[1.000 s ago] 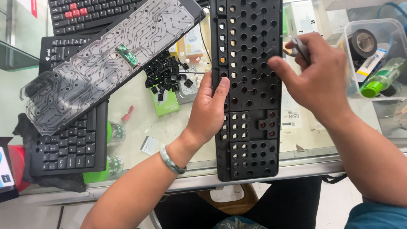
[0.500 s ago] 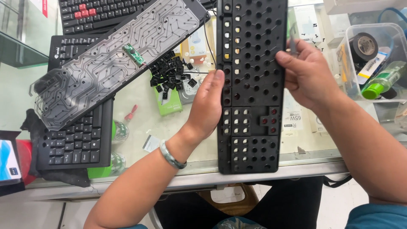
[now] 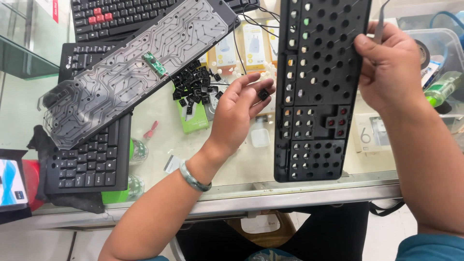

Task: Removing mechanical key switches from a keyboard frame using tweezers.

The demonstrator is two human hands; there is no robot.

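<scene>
Black keycap (image 3: 263, 94) pinched in my left fingers (image 3: 251, 96); right fingers (image 3: 372, 58) grip the keyboard frame (image 3: 319, 92). Best to align cap squarely over hole, press evenly.

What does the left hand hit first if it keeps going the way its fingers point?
Probably the black keyboard frame. The left hand points right and slightly up, a black keycap at its fingertips, and the frame's left edge is next in line; depth unclear.
</scene>
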